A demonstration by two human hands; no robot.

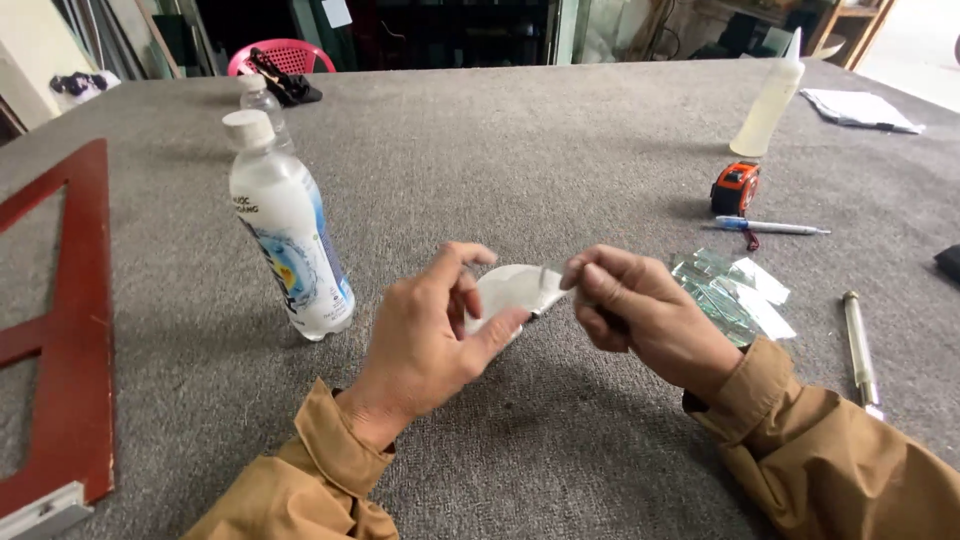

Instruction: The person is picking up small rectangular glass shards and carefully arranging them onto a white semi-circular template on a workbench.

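My left hand (430,335) pinches a small rounded piece of pale glass (508,290) between thumb and fingers, just above the grey felt table (560,150). My right hand (640,315) is closed around a small dark tool whose metal tip touches the top edge of the glass piece. Both sleeves are tan. Most of the tool is hidden inside the right fist.
A white drink bottle (285,230) stands left of my hands, a smaller bottle (262,100) behind it. Glass offcuts (735,290), a glass cutter (860,345), a pen (775,227), an orange tape measure (735,187) and a squeeze bottle (770,100) lie right. A red wooden frame (75,330) lies far left.
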